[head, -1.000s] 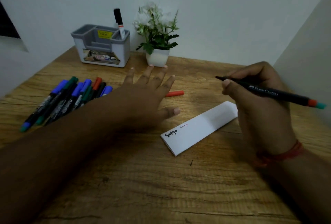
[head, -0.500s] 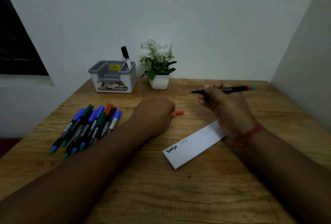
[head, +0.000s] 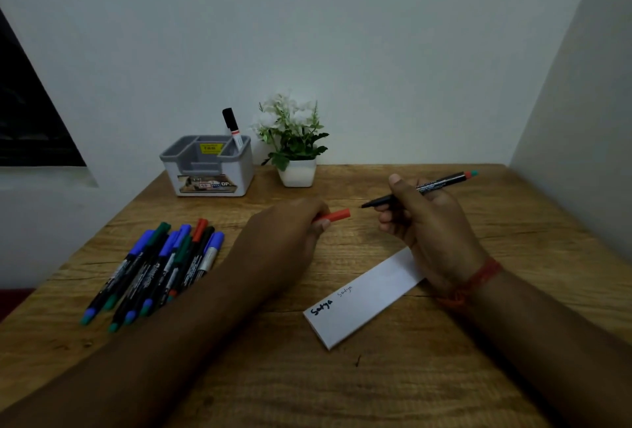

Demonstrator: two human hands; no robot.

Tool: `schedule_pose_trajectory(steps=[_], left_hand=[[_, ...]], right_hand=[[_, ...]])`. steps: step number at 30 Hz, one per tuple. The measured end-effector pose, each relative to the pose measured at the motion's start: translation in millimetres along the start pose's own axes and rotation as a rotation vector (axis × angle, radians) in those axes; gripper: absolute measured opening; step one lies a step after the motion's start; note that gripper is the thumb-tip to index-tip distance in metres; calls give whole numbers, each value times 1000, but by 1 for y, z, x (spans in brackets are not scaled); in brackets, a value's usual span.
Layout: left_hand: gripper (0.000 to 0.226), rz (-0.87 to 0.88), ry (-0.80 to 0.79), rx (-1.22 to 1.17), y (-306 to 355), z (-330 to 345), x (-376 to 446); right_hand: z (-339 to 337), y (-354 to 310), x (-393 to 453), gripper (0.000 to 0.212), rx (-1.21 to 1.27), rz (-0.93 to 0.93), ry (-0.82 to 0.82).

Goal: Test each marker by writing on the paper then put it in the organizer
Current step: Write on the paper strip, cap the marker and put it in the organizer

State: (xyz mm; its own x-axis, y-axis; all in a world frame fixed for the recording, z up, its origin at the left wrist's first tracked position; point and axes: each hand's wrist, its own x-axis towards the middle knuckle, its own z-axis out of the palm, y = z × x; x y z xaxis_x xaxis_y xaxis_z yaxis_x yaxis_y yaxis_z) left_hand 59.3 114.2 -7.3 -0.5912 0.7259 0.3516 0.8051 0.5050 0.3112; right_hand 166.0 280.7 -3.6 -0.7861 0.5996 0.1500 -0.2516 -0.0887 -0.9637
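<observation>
My right hand (head: 425,226) grips an uncapped black marker (head: 434,185), its tip pointing left and its red and teal end up to the right. My left hand (head: 287,239) pinches that marker's red cap (head: 337,215) just above the table, a short way left of the tip. A folded white paper (head: 362,301) with two written words lies in front of my right wrist. Several capped markers (head: 160,267) lie in a pile at the left. The grey organizer (head: 208,167) stands at the back with one black marker (head: 233,128) upright in it.
A small white pot with a green plant (head: 297,147) stands right of the organizer against the back wall. A wall closes off the wooden table (head: 307,386) on the right. The table's left edge runs beside the marker pile.
My left hand reached to the red cap and picked it up. My right hand lifted the marker off the paper and moved it back. The camera pulled back and tilted up.
</observation>
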Motion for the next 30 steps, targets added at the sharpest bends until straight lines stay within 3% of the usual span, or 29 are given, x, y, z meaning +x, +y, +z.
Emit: schedule_pose_trajectory(steps=[15, 22, 30], left_hand=[[23, 58, 6, 18, 4, 0, -4], [20, 133, 54, -30, 5, 2, -6], [12, 212, 171, -132, 2, 7, -9]], right_hand=[[1, 8, -1, 13, -33, 7, -96], [5, 12, -4, 24, -68, 2, -174], [15, 14, -11, 22, 114, 3, -230]])
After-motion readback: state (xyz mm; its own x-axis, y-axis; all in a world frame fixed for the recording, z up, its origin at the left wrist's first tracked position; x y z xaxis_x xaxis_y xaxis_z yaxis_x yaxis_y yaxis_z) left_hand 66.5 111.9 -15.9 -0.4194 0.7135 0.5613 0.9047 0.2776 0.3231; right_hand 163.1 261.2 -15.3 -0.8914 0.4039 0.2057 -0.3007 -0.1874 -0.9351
